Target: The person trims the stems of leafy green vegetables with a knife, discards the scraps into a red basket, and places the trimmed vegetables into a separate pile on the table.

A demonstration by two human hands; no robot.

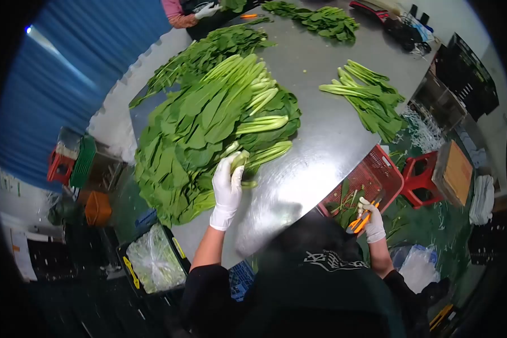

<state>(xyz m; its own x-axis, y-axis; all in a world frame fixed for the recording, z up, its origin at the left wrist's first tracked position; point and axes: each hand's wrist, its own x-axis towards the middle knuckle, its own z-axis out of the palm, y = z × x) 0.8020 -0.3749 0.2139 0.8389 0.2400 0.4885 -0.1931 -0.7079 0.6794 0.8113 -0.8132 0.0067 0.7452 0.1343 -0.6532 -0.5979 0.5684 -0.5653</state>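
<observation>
left hand (pixel 227 188) grasping leafy green stalk (pixel 241 160) at pile (pixel 208 129) on worktop (pixel 327 141), right hand (pixel 372 221) at 4 o'clock gripping orange scissors (pixel 358 223) over red crate (pixel 386 169)

Green leafy stalks (pixel 208 129); white gloves (pixel 227 191); orange scissors (pixel 359 223); red crate (pixel 377 174).

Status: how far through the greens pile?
Looks done: a small stack of greens lies apart on the steel table; scraps sit in the red crate. In hand: left hand grips a bunch at the edge of the big pile, right hand holds orange scissors. Left: the big pile, clearly the larger share.
</observation>
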